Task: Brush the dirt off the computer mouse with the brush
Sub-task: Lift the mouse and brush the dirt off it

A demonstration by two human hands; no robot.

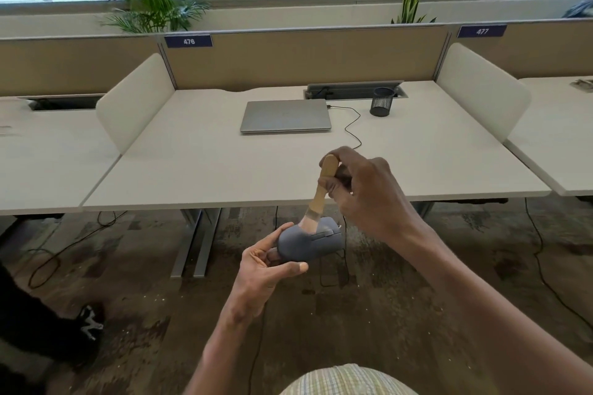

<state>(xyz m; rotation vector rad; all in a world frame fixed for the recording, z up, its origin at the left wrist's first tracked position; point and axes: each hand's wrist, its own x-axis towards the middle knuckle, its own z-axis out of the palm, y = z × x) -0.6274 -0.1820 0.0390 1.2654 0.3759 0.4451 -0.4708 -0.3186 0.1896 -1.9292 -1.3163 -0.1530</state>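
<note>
**Head view: brush bristles on a mouse held in the air before the desk**

The head camera looks down over a wide white rectangular desk (199, 170) with rounded white side dividers and a tan fabric back panel (305, 54). On the desk, well back, lies a closed silver laptop (285, 115), a thin black cable (351, 125) running from its right edge. Just right of it stands a black wire-mesh pen cup (382, 102), beside an open grey cable tray (349, 90). Below the desk edge is mottled brown carpet (134, 266).

In front of the desk, above the floor and not resting on anything, the left hand (266, 269) holds a grey rounded computer mouse (309, 242), thumb curled up over its near end and fingers wrapped beneath it. The right hand (362, 192) is closed round the pale wooden handle of a small flat paintbrush (322, 189), gripping it near the top. The brush points downward, and its light bristles touch the upper surface of the mouse.
</note>
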